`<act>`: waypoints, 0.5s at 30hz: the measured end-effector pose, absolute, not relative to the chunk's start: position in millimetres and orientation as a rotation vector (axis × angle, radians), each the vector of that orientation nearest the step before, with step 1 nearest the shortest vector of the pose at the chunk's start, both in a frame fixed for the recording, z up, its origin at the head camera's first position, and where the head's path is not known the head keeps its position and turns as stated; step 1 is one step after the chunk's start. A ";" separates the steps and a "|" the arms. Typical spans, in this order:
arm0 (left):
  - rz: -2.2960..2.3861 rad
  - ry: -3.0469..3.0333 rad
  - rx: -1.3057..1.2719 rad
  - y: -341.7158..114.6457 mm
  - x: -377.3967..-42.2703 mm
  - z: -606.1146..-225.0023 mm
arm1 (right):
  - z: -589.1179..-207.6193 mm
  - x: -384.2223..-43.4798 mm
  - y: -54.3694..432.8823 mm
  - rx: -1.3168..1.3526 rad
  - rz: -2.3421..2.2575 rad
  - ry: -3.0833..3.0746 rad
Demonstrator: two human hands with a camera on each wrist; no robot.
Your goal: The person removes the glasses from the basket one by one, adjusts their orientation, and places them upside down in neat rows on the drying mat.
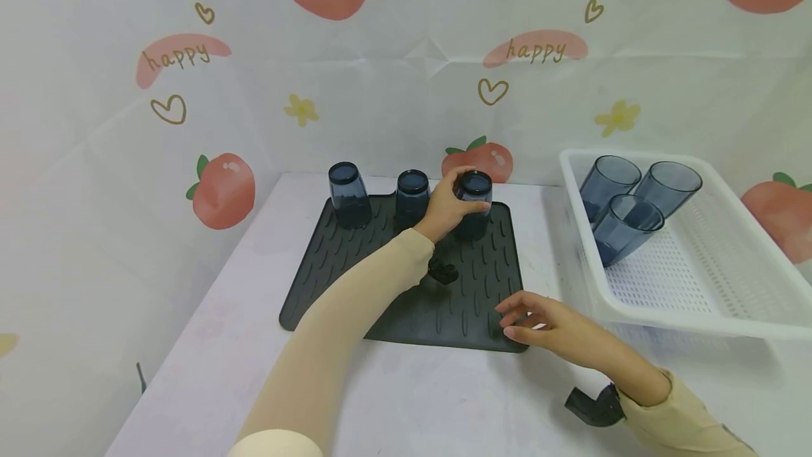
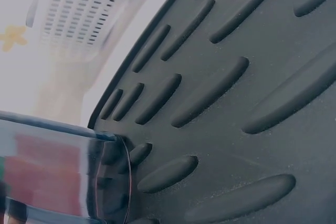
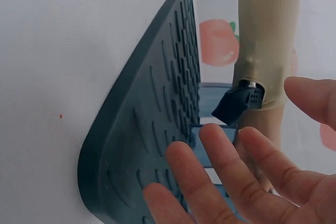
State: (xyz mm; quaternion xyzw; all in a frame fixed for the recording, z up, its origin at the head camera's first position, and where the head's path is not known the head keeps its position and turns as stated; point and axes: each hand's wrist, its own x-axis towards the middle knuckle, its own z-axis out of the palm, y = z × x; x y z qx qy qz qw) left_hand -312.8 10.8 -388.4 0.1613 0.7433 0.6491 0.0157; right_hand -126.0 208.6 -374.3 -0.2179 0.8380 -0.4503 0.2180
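Three blue glasses stand upside down in a row along the back of the black ridged drying mat [image 1: 406, 309]. My left hand [image 1: 445, 206] grips the right-hand glass [image 1: 474, 206], thumb in front and fingers behind. In the left wrist view this glass [image 2: 58, 166] has its rim down at the mat. The middle glass [image 1: 412, 199] stands just left of that hand, and the left glass [image 1: 349, 196] is farther off. My right hand [image 1: 545, 323] hovers over the mat's front right corner, fingers relaxed and holding nothing.
At the right is a white perforated basket [image 1: 691, 323]. Three more blue glasses lean in its left part: a back one [image 1: 609, 178], a right one [image 1: 672, 185] and a front one [image 1: 624, 224]. A printed cloth [image 1: 393, 104] hangs behind the white table [image 1: 444, 400].
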 end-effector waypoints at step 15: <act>1.984 2.313 0.485 11.6 -309.8 -386.9 | -363.4 -123.3 210.9 -0.659 -1.286 2.336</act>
